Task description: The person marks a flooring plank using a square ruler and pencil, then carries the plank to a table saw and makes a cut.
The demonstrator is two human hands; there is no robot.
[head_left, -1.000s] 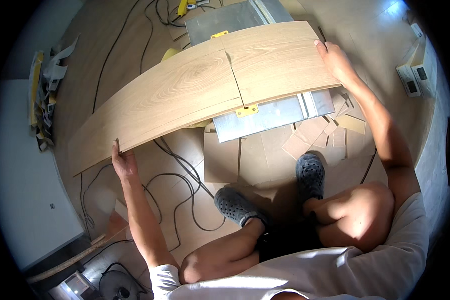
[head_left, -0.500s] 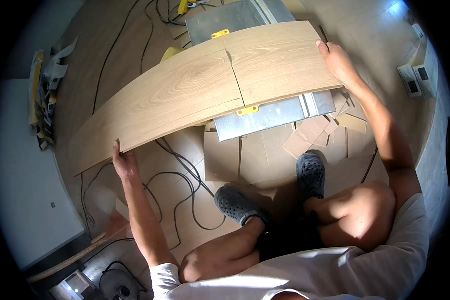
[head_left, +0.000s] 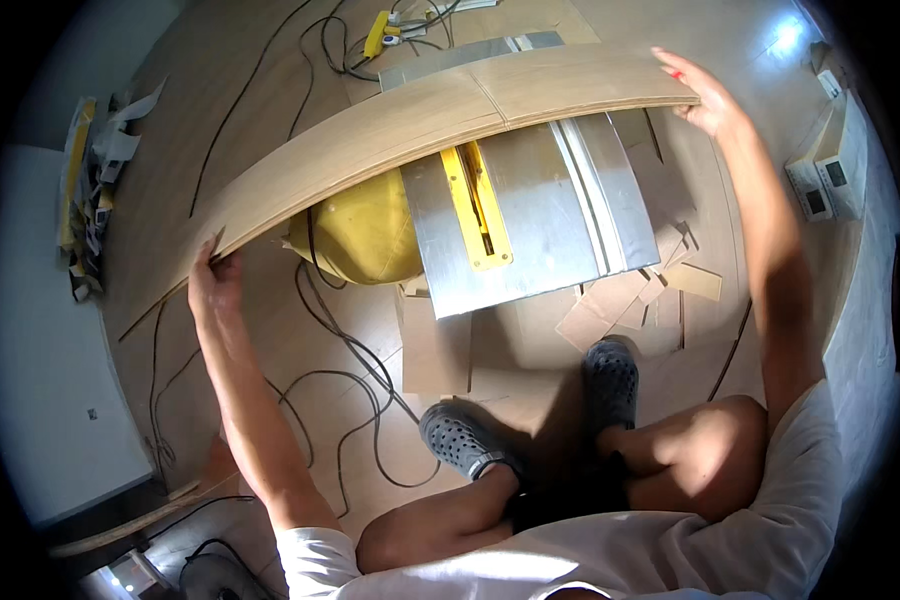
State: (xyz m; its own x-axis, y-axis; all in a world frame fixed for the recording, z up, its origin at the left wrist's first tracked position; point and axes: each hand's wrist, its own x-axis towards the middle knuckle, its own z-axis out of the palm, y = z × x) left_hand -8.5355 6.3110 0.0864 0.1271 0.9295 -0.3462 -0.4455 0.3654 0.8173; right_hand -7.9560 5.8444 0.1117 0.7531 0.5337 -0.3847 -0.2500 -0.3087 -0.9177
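A long light wood-grain plank (head_left: pixel 390 135) stretches across my view, its near edge tilted into sight, with a narrow crosswise line near the middle. My left hand (head_left: pixel 218 280) grips its left part, fingers closed at the near edge. At the right end, my right hand (head_left: pixel 710 105) is closed on the plank. Under and in front of the plank is a metal saw table (head_left: pixel 530 210) with a yellow slotted insert (head_left: pixel 478 220) and a white rail (head_left: pixel 590 200). A rounded yellow body (head_left: pixel 365 235) shows at its left; the far part of the table is hidden by the plank.
Black cords (head_left: pixel 370 370) loop over the floor. Wood offcuts (head_left: pixel 610 300) lie beside my feet in grey clogs (head_left: pixel 455 440). A white panel (head_left: pixel 50 340) and scrap strips (head_left: pixel 75 200) are at left, boxes (head_left: pixel 820 180) at right, a yellow tool (head_left: pixel 375 35) at the back.
Both hands have moved the plank up the picture, away from me, and tilted it. More of the metal table, yellow insert and yellow body now shows.
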